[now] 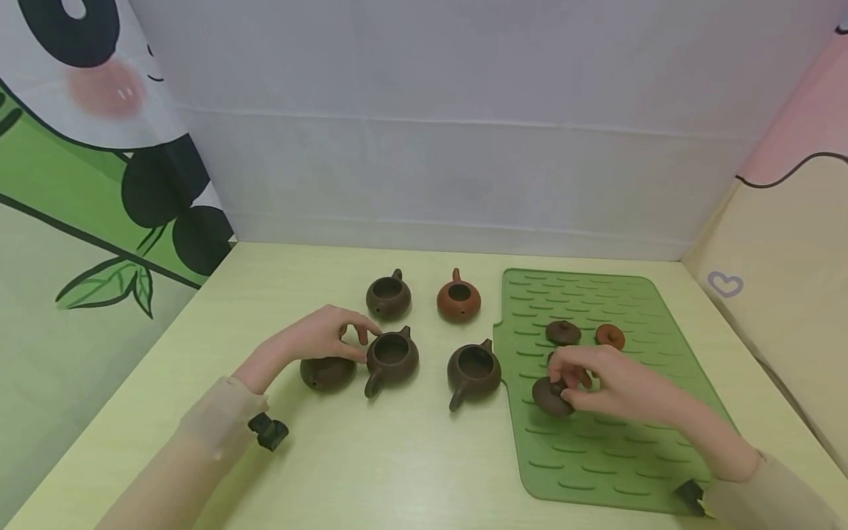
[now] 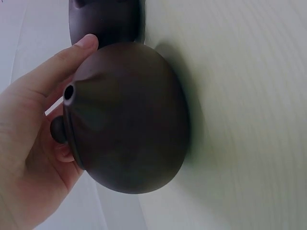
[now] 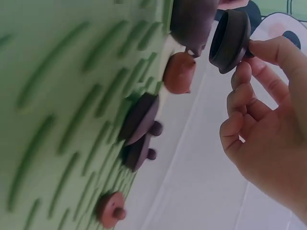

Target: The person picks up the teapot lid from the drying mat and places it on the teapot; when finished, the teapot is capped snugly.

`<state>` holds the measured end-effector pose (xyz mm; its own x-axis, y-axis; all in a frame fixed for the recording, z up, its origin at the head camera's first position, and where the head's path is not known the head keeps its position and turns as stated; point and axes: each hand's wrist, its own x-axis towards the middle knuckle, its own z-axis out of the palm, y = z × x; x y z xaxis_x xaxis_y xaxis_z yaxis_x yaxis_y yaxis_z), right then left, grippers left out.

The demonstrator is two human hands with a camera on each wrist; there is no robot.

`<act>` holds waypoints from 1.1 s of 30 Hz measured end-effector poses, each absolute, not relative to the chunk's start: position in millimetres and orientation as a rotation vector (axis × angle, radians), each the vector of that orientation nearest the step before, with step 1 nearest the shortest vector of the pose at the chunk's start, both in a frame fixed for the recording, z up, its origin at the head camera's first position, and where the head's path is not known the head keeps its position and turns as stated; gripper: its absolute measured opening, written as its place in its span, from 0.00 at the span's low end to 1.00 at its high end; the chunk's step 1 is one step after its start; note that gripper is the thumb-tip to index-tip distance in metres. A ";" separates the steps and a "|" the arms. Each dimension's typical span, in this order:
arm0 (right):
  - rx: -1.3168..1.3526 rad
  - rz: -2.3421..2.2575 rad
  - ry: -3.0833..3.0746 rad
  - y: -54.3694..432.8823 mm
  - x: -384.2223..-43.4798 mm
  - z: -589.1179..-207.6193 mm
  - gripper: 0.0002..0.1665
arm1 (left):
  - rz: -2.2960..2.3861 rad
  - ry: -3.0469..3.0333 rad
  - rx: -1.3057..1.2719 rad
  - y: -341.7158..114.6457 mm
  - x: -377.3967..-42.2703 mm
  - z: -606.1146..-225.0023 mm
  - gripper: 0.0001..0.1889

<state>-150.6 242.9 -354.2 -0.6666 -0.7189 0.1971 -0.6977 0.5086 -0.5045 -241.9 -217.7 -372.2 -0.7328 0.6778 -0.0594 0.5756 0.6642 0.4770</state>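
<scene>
Clock read from the person's seat, 12 at the far edge of the tabletop (image 1: 358,471). From where I stand, leftmost: a cartoon cloth (image 1: 86,221), leaf and dark shapes on green and white.

Left hand (image 1: 331,335): palm above the lidded pot (image 1: 327,377), which sits with lid on, spout near 7 o'clock. Thumb and forefinger parted, tips at the 9-to-11 o'clock edge of the middle pot (image 1: 394,374); other fingers loosely bent. How firmly they press, I cannot tell. Middle pot lidless, upright, just to 3 o'clock of the lidded one.

Back pot (image 1: 388,303): dark, lidless, at 12 o'clock from the middle pot. Red pot (image 1: 458,308), also lidless, at 3 o'clock from the back one. Right pot (image 1: 474,379): dark, uncovered, at 6 o'clock from the red, beside the left edge of the green mat (image 1: 556,460).

Right hand (image 1: 612,383): over the mat, thumb and fingers pinching the raised lid (image 3: 232,43) by its knob; the right wrist view shows it clear of the mat, tilted, hollow side showing. Beyond it, toward 12, two dark lids (image 3: 140,117) rest on the mat, knobs up, the nearer mostly hidden by the hand in the head view. Red lid (image 1: 609,337) at 3 o'clock from the farther one.
</scene>
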 end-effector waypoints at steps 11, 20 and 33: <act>-1.367 -0.920 2.576 189.4 -180.6 -329.9 0.17 | 0.637 2.653 1.031 -218.7 -240.7 -373.3 0.22; -1.382 -0.895 2.576 141.9 -201.7 -319.8 0.12 | 0.640 2.653 1.049 -221.1 -240.4 -376.1 0.22; -1.426 -0.890 2.559 71.0 -216.0 -341.6 0.08 | 0.641 2.643 1.095 -231.5 -233.6 -378.5 0.22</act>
